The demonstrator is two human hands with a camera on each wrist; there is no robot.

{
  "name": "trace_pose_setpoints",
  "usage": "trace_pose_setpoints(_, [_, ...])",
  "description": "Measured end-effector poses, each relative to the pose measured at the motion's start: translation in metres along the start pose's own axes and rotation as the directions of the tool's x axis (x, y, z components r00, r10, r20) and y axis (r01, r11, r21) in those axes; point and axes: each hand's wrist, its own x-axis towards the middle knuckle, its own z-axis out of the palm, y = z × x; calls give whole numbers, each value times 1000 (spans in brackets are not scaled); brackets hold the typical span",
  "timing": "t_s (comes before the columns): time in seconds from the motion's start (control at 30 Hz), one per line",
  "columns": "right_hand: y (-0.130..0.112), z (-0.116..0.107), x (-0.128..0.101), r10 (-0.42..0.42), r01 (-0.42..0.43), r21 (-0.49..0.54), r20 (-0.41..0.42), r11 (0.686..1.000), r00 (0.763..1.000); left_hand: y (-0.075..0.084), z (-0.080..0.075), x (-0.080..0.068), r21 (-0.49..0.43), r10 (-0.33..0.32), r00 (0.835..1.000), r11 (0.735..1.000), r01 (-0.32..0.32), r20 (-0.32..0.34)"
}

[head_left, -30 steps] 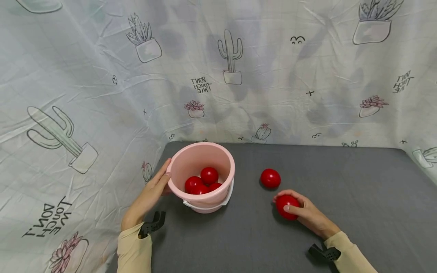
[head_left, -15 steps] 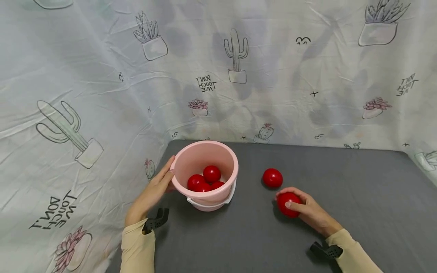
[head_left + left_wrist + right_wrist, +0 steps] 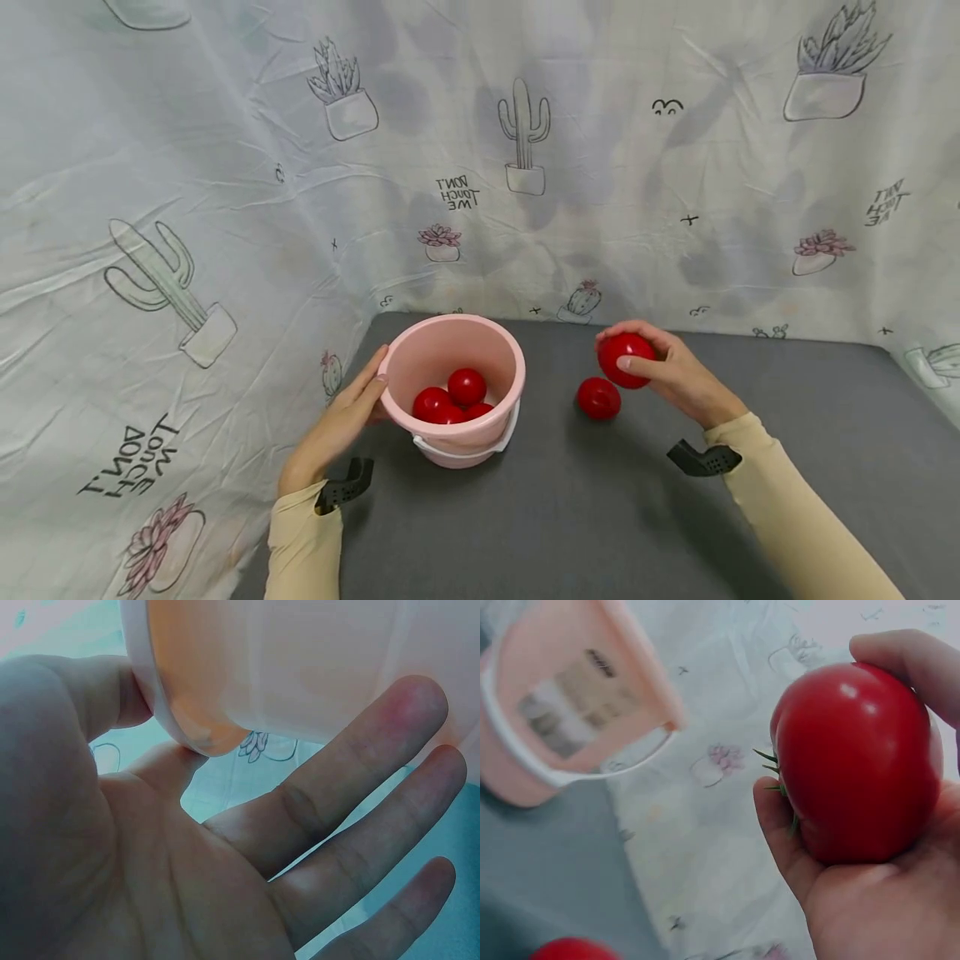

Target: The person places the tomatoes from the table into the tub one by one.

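My right hand grips a red tomato and holds it up off the table. The right wrist view shows green stem tips on this tomato, with fingers and thumb around it. Just below it in the head view, another tomato lies on the table. My left hand holds the left side of a pink bucket, thumb and forefinger at the rim; the other fingers stretch along its wall. Several tomatoes lie inside the bucket, whose white handle hangs down in front.
The grey tabletop spreads in front of and right of the bucket. A cactus-print cloth hangs behind the table and along the left side. Each wrist wears a black camera mount.
My right hand has lifted the tomato off the table and moved it away from me, above the other loose tomato. My left hand stays on the bucket. The head view has shifted slightly.
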Motion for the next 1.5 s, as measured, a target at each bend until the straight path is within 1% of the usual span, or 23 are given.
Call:
trace_pose_setpoints(0.1, [-17,-2,24,-10,10,-18,-14,1000,1000,-1,-1,1,-16,2,1000,1000,-2,7])
trace_pose_setpoints(0.17, [-28,-2,39,-27,26,-11,-29,1000,999,-2,-1,1,-17,6,1000,1000,-6,7])
trace_pose_setpoints(0.33, [-51,4,71,-74,78,59,-67,995,995,-2,-3,-1,-10,2,1000,1000,-2,-3])
trace_pose_setpoints(0.43, [-63,12,84,-72,77,74,-73,994,995,-1,-3,-1,-8,-4,1000,1000,4,2])
trace_pose_setpoints(0.5, [-69,18,93,-57,59,38,-72,998,996,-1,-3,-1,-8,-8,1000,1000,8,5])
trace_pose_setpoints(0.6, [-75,27,110,-17,12,-82,-62,997,998,-2,-3,0,-13,-12,1000,1000,12,2])
trace_pose_setpoints(0.67, [-78,33,122,9,-18,-180,-46,984,999,-3,-3,0,-25,-10,1000,1000,10,1])
trace_pose_setpoints(0.73, [-81,40,134,36,-38,-249,-15,968,999,-3,-3,1,-30,-3,1000,1000,3,5])
trace_pose_setpoints(0.87, [-87,54,153,85,-59,-320,69,946,994,-4,-2,2,-28,1,1000,1000,-1,12])
trace_pose_setpoints(0.97, [-89,65,166,104,-58,-339,119,939,987,-5,-3,3,-9,-15,1000,1000,15,1])
trace_pose_setpoints(1.03, [-88,73,174,101,-48,-335,144,941,984,-4,-4,3,-3,-25,1000,1000,25,-8])
trace_pose_setpoints(1.07, [-86,77,178,100,-45,-319,156,947,983,-4,-4,3,-2,-26,1000,1000,26,-7])
trace_pose_setpoints(1.13, [-81,86,185,86,-37,-247,191,968,978,-4,-4,3,-5,-22,1000,1000,22,-4])
trace_pose_setpoints(1.2, [-77,93,191,70,-36,-152,226,988,972,-4,-4,3,-13,-16,1000,1000,16,1])
trace_pose_setpoints(1.27, [-72,100,197,51,-37,-61,254,997,966,-3,-4,2,-20,-11,1000,1000,11,9])
trace_pose_setpoints(1.37, [-67,110,204,25,-40,50,272,998,962,-3,-4,2,-23,-12,1000,1000,12,12])
trace_pose_setpoints(1.5, [-56,123,212,22,-60,126,286,990,958,-4,-5,1,-35,-7,1000,999,7,11])
